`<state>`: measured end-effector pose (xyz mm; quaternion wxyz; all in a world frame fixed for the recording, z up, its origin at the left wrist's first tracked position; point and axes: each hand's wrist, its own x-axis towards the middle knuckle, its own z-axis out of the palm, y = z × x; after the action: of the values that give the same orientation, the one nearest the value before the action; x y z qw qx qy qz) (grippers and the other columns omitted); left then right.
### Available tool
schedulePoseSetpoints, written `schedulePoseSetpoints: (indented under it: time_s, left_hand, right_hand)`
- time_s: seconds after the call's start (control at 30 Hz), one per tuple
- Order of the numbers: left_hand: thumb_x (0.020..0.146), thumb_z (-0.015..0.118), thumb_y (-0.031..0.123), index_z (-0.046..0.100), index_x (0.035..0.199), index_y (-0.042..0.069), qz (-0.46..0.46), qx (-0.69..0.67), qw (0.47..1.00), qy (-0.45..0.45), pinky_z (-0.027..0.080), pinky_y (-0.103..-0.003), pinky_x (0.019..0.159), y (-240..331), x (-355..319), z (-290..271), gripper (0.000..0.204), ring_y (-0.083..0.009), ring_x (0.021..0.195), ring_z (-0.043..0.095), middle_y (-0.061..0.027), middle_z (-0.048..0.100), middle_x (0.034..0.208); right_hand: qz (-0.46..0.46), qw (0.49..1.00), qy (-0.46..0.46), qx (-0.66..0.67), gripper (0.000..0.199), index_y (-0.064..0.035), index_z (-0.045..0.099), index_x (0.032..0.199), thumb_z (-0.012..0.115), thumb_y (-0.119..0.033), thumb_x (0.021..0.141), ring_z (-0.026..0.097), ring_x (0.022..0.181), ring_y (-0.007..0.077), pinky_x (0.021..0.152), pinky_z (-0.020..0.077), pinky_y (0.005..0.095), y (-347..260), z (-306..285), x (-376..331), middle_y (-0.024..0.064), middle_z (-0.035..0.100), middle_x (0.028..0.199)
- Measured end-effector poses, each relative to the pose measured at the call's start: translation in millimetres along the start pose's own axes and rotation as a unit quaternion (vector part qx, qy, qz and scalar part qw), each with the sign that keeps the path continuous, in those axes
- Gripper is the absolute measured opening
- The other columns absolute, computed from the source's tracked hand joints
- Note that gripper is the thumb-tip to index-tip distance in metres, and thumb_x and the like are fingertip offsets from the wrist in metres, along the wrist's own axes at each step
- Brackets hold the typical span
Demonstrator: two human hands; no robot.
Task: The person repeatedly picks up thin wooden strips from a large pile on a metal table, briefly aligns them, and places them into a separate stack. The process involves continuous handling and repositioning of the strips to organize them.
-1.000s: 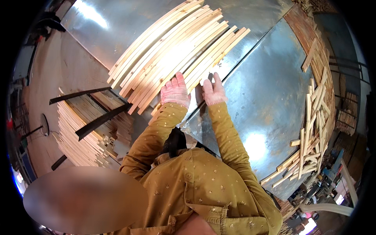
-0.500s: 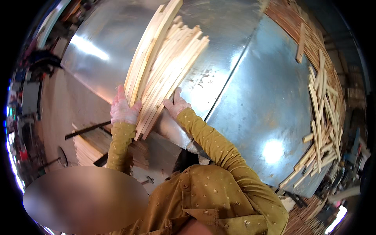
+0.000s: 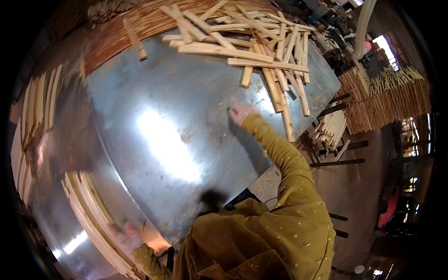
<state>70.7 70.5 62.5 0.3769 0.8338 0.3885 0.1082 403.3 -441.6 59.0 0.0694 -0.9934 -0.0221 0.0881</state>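
By the near edge of the counter (image 3: 200,93), your left hand (image 3: 127,239) spreads, blurred, against the strips (image 3: 95,221): a flat palm should steady them best! Your right hand (image 3: 243,112), grip unclear, sits near the loose sticks (image 3: 268,65).

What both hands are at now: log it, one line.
left hand: beside light wood strips, contact unclear | right hand: over metal tabletop, near jumbled wood pieces

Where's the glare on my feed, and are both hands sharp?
Head view: white glare washes out part of the metal table; head view: the left hand, beside some wood strips, is smeared, so its grip is unclear; head view: the right hand is slightly soft; head view: the seam bows and the corners go black.
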Motion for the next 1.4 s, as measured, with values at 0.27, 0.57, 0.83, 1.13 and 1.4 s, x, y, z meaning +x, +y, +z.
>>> schedulePoseSetpoints:
  time_s: [0.27, 0.57, 0.83, 1.13, 1.4]
  left_hand:
    - [0.088, 0.068, 0.017, 0.033, 0.149, -0.004, -0.009, -0.173, 0.872, -0.458, 0.038, -0.038, 0.112, 282, -105, 325, 0.073, -0.0306, 0.133, 0.05, -0.0241, 0.05, 0.143]
    - [0.099, 0.057, 0.024, 0.054, 0.119, 0.002, -0.343, -0.549, 0.715, -0.266, 0.055, -0.038, 0.064, 440, -117, 530, 0.03, -0.0234, 0.078, 0.062, -0.0126, 0.065, 0.099]
    - [0.083, 0.079, 0.018, 0.039, 0.136, -0.001, -0.09, -0.009, 0.995, -0.051, 0.058, -0.043, 0.072, 364, -116, 466, 0.069, -0.0291, 0.081, 0.065, -0.0158, 0.065, 0.099]
    - [0.088, 0.072, 0.014, 0.053, 0.128, 0.001, -0.197, -0.578, 0.675, -0.415, 0.057, -0.039, 0.071, 429, -170, 491, 0.047, -0.0234, 0.081, 0.066, -0.0149, 0.067, 0.099]
    - [0.091, 0.072, 0.034, 0.053, 0.125, 0.0, -0.297, -0.518, 0.763, -0.247, 0.059, -0.04, 0.055, 345, -98, 399, 0.052, -0.0249, 0.063, 0.066, -0.0194, 0.068, 0.101]
  right_hand:
    - [-0.048, 0.949, 0.219, -0.222, 0.06, -0.006, 0.044, 0.136, 0.06, -0.042, 0.091, 0.061, 0.114, 0.0334, 0.091, 0.0504, 0.0457, 203, -81, 219, 0.019, 0.059, 0.127]
    - [-0.307, 0.941, 0.023, 0.14, 0.087, -0.0066, 0.051, 0.138, 0.071, -0.064, 0.076, 0.054, 0.124, 0.031, 0.112, 0.036, 0.0478, 228, -68, 130, 0.0167, 0.059, 0.128]
    - [-0.283, 0.927, -0.124, -0.212, 0.073, -0.0039, 0.041, 0.141, 0.075, -0.028, 0.081, 0.058, 0.116, 0.0269, 0.098, 0.0473, 0.0431, 333, -90, 194, 0.0125, 0.063, 0.116]
    - [-0.226, 0.856, -0.189, 0.426, 0.05, 0.0023, 0.063, 0.114, 0.063, -0.041, 0.089, 0.064, 0.089, 0.0357, 0.085, 0.0532, 0.0444, 141, -60, 221, 0.0261, 0.064, 0.096]
    - [-0.225, 0.964, 0.126, 0.065, 0.093, -0.0045, 0.032, 0.147, 0.067, -0.06, 0.081, 0.059, 0.113, 0.0445, 0.094, 0.0466, 0.0517, 172, -6, 358, 0.0276, 0.061, 0.123]
